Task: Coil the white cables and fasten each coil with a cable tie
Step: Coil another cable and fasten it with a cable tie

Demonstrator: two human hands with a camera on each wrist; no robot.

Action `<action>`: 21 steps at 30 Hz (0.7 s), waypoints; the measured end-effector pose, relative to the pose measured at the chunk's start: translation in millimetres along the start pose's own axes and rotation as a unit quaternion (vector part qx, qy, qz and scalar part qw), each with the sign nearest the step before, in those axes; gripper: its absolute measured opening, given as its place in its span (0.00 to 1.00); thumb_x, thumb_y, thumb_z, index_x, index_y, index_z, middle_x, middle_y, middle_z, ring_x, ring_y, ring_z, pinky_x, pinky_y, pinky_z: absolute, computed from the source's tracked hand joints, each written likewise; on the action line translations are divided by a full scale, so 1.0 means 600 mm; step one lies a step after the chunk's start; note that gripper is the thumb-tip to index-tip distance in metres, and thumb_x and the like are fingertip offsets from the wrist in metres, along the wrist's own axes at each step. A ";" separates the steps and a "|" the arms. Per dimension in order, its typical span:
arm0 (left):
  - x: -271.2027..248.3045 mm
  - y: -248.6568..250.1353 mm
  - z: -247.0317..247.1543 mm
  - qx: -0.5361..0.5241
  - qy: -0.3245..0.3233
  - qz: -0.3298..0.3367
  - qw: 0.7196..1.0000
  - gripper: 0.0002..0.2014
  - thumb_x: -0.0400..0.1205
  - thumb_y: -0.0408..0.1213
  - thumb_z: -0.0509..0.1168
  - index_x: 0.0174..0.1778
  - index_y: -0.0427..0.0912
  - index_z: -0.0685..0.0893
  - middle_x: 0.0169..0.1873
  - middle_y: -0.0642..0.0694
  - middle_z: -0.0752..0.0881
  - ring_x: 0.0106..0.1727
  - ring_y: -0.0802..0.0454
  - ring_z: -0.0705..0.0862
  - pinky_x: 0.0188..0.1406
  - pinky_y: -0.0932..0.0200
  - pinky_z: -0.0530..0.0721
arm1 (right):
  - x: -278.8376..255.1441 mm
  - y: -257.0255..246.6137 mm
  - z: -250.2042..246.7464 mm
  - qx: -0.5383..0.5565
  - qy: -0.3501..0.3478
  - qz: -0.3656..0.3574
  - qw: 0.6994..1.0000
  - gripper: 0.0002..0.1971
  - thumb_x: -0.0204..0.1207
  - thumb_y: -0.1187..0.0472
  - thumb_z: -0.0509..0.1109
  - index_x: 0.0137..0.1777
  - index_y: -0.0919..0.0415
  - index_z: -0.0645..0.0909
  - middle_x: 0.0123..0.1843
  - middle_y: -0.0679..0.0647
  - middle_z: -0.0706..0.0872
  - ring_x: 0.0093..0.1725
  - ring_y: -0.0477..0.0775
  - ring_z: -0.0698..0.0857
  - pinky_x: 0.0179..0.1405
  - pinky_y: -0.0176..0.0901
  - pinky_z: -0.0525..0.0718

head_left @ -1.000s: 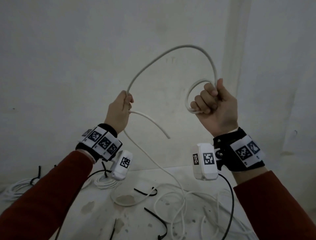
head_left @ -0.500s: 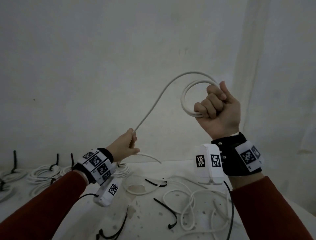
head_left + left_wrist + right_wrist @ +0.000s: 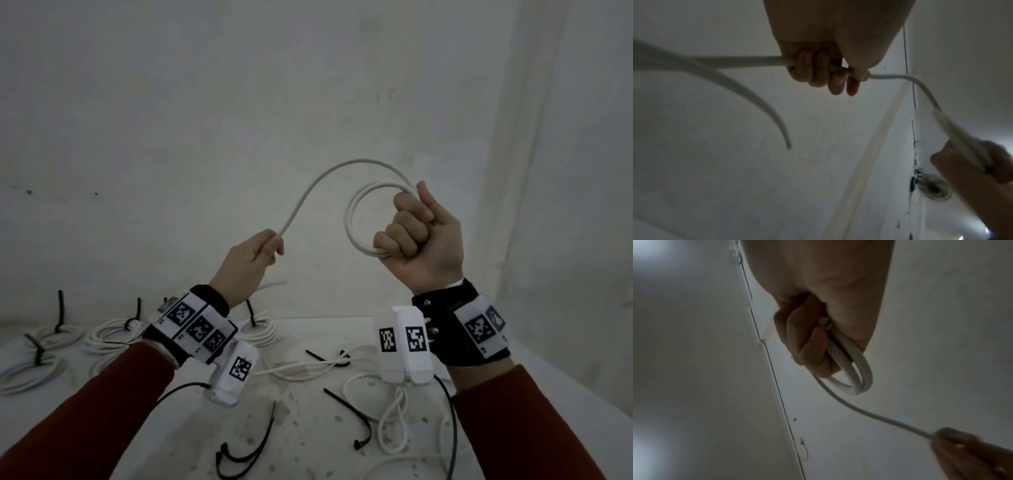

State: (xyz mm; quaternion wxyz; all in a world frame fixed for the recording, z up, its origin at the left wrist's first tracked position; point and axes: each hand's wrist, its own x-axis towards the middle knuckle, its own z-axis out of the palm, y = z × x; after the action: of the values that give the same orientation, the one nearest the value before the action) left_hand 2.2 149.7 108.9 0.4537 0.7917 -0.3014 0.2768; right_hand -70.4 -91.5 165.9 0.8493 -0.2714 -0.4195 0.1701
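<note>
Mid-coil: right hand [image 3: 419,240] fisted round the white cable [image 3: 329,174] loops, left hand [image 3: 251,260] pinching the tail. Next: wrap tail in, grab cable tie [image 3: 349,425].

A stained white tabletop [image 3: 308,428] carries tied coils [image 3: 113,337] at the left and rear (black ties sticking up), loose white cables [image 3: 394,421] at the right, and black cable ties [image 3: 349,418] scattered between.

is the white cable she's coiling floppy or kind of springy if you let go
Probably springy: the white cable arches in the air between the left hand and right hand without sagging. Its free tail keeps a curve. The loops would likely spring open if released.
</note>
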 end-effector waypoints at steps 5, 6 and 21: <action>-0.025 -0.012 0.018 0.146 -0.096 0.028 0.984 0.12 0.87 0.43 0.54 0.41 0.48 0.78 0.26 0.41 0.78 0.27 0.47 0.74 0.30 0.61 0.71 | -0.001 0.000 0.015 0.016 -0.014 -0.039 0.999 0.23 0.86 0.53 0.50 0.32 0.63 0.72 0.19 0.52 0.62 0.18 0.51 0.55 0.26 0.45 0.62; -0.032 -0.007 0.026 0.166 -0.107 0.046 0.979 0.12 0.87 0.44 0.53 0.45 0.45 0.79 0.27 0.42 0.79 0.27 0.48 0.74 0.31 0.57 0.73 | 0.002 0.005 0.018 0.000 0.008 -0.072 0.997 0.23 0.86 0.52 0.50 0.32 0.62 0.72 0.19 0.51 0.61 0.18 0.51 0.56 0.26 0.43 0.63; -0.067 0.072 0.029 0.085 -0.183 0.072 0.977 0.07 0.85 0.35 0.59 0.50 0.44 0.83 0.28 0.58 0.78 0.29 0.67 0.78 0.33 0.75 0.73 | 0.028 0.050 -0.016 -0.873 0.072 0.081 0.476 0.09 0.87 0.57 0.55 0.44 0.55 0.69 0.37 0.49 0.84 0.33 0.47 0.81 0.38 0.44 0.78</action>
State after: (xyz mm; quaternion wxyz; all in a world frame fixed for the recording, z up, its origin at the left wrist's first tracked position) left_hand -53.5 126.0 96.6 0.3010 0.8406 -0.4110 0.1840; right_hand -54.7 -62.0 153.1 0.1839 -0.9169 -0.2645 -0.2357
